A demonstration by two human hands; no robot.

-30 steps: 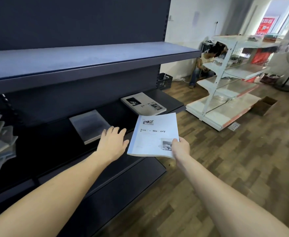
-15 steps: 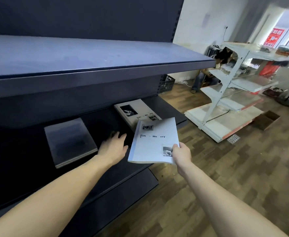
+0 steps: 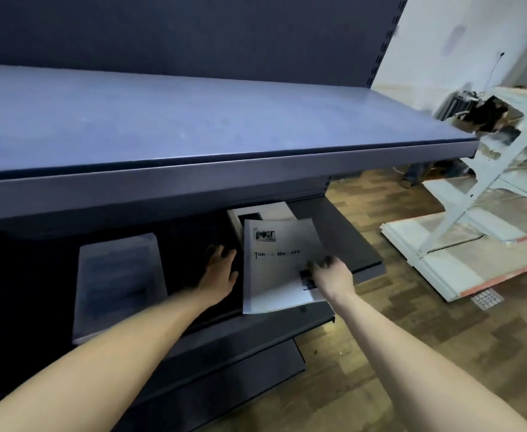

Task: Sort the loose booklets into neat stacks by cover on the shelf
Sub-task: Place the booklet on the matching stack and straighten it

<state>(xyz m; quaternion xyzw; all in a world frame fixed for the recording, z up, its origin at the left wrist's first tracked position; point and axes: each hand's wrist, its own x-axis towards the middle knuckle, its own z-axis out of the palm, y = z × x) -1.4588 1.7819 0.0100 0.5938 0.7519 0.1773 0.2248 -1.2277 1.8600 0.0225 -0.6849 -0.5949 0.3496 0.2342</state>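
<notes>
— What have your hands got?

— My right hand (image 3: 330, 277) pinches the lower right corner of the booklet (image 3: 279, 266), just right of frame centre. My left hand (image 3: 220, 272) is spread flat and holds nothing, low over the dark shelf (image 3: 343, 244) just left of the booklet; whether it touches the shelf I cannot tell.

— And where does the booklet sit?

— Over the front of the shelf, its near edge reaching the lip and its far edge lapping onto the white stack (image 3: 265, 213) behind. It looks skewed against that stack.

— What could go wrong?

— Holding one corner only, the booklet may sag or swing and catch the stack's edge, shoving it back instead of landing square. If I let go too soon, it could slide off the lip to the floor. The grey stack (image 3: 117, 275) at centre left sits near my left forearm, so a careless sweep could knock it crooked. The upper shelf (image 3: 193, 126) hides the back, so I would be aligning half blind.
</notes>
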